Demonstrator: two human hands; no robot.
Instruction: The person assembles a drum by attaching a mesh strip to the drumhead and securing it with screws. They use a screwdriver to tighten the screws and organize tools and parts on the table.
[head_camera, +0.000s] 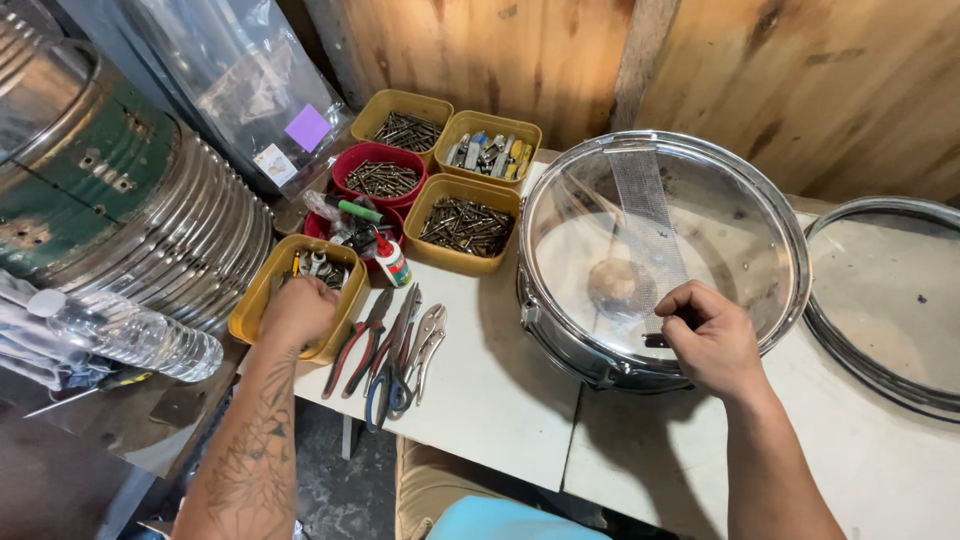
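A chrome snare drum (560, 330) lies with its clear bottom head up on a white table (480, 390). A strip of snare wires (650, 225) runs across the head. My right hand (712, 340) rests on the drum's near rim, fingers closed on the near end of the wire strip. My left hand (298, 312) reaches into a yellow tray (250, 315) of small metal parts at the table's left edge, fingers curled down inside it; what they hold is hidden.
Pliers and cutters (395, 350) lie beside the yellow tray. Several tubs of screws (465, 228) and bits stand behind. A stack of chrome hoops (190, 240) and a plastic water bottle (125, 333) sit at left. Another drum hoop with a head (885, 290) lies at right, before a wooden wall.
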